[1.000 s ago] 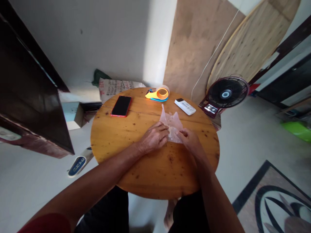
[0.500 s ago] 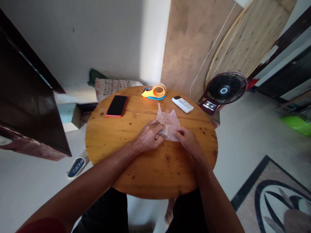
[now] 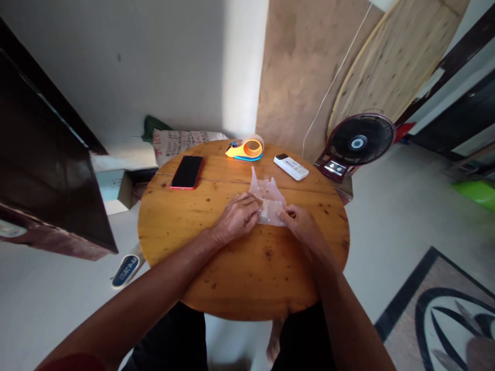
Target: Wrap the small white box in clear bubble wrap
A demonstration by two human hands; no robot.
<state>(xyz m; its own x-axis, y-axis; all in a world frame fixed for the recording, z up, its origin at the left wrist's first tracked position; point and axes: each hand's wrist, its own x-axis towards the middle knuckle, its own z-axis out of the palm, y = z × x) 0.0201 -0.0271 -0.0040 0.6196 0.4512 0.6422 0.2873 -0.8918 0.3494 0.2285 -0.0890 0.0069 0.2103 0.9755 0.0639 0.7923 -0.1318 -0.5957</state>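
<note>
A thin, translucent pinkish-white plastic bag (image 3: 268, 193) lies crumpled on the round wooden table (image 3: 247, 278), its two pointed ends toward the far side. My left hand (image 3: 240, 214) is closed on the bag's left edge, fingers curled and knuckles up. At the right edge, my right hand (image 3: 297, 219) pinches the plastic between thumb and forefinger. Whether anything lies inside the bag, I cannot make out.
Beyond the hands lie a red-edged phone (image 3: 187, 172), an orange tape dispenser (image 3: 245, 149) and a white device with a dark end (image 3: 291, 167). A dark red fan (image 3: 358, 144) stands past the table's right edge. A printed sack (image 3: 181, 141) is behind the table.
My left hand has flattened slightly, its fingers less bunched over the plastic. My right hand keeps its pinch. The whole view has shifted a little.
</note>
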